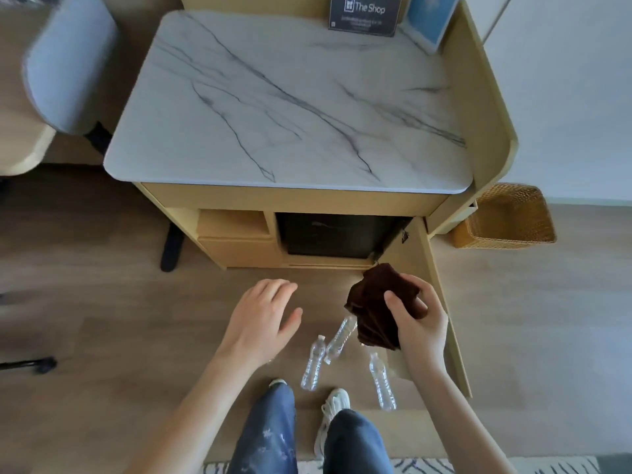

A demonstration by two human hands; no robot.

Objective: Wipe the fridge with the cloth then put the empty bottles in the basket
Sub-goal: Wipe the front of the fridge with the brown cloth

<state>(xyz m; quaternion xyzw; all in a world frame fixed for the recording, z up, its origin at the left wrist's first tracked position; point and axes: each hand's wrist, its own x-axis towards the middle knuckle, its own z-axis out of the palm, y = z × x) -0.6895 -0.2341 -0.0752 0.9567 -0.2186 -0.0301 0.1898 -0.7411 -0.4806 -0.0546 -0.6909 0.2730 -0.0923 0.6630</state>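
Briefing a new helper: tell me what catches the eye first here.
The right hand grips a dark brown cloth before the open cabinet holding the black fridge. Three clear bottles sit on the wood floor by the shoes, and a wicker basket stands right of the cabinet.

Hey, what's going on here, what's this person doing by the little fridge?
A person stands facing a cabinet whose door is open on a small black fridge. Their right hand grips a dark brown cloth in front of it, not touching the fridge. The left hand hangs open and empty. Three plastic bottles lie on the floor in front of them, none in the wicker basket beside the cabinet.
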